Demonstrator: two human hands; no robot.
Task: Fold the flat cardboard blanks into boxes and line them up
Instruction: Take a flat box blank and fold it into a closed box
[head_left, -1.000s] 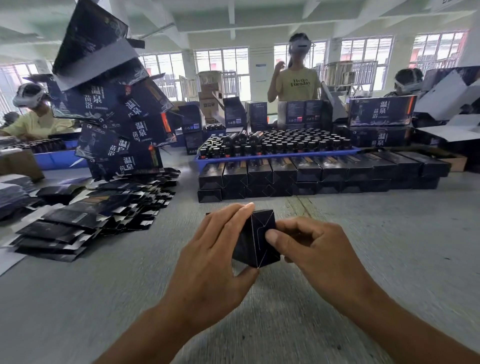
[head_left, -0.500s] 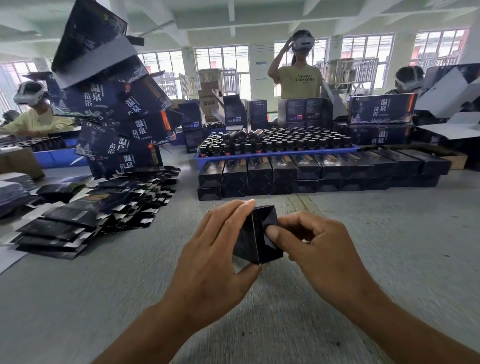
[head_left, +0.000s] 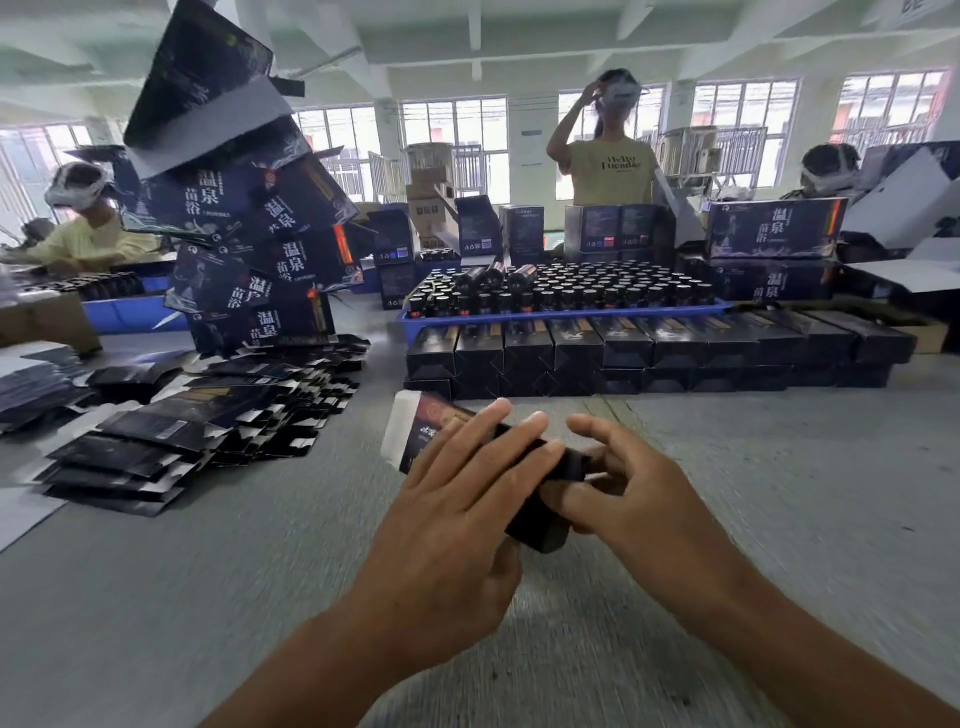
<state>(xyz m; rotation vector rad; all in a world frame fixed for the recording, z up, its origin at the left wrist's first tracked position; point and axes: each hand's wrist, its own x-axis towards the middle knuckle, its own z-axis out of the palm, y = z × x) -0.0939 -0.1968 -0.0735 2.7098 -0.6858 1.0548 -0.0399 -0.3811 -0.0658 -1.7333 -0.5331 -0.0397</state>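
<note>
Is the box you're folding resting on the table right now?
No, the box is held above the table between the left hand and right hand.

The box (head_left: 524, 470) is dark, smooth cardboard, white inside; the flat blanks (head_left: 171, 431) look a bit shiny; the worktop (head_left: 208, 571) is grey and matt.

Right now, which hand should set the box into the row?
Probably left. The left hand wraps the box along its length, carrying it. The right hand only pinches the near end. The row of boxes lies straight ahead.
</note>
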